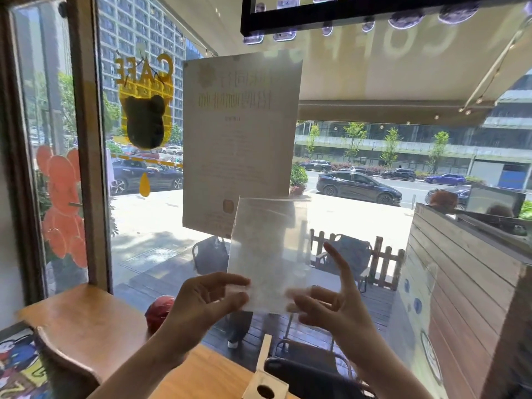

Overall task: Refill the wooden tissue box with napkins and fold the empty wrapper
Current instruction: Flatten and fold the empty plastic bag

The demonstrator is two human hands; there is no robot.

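We are seeing left hand point(207, 301) and right hand point(331, 305) showing bare, no gloves, rings or watch; forearms showing bare too, no sleeves reaching into view; nails looking short, unpainted.

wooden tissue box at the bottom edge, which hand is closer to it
Right, though only narrowly. The right hand is above the wooden tissue box and slightly to its right; the left hand is above and further to its left. Both hold the clear wrapper up, well clear of it.

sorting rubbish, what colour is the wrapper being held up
Clear, slightly cloudy plastic wrapper, no print visible; seen in the head view.
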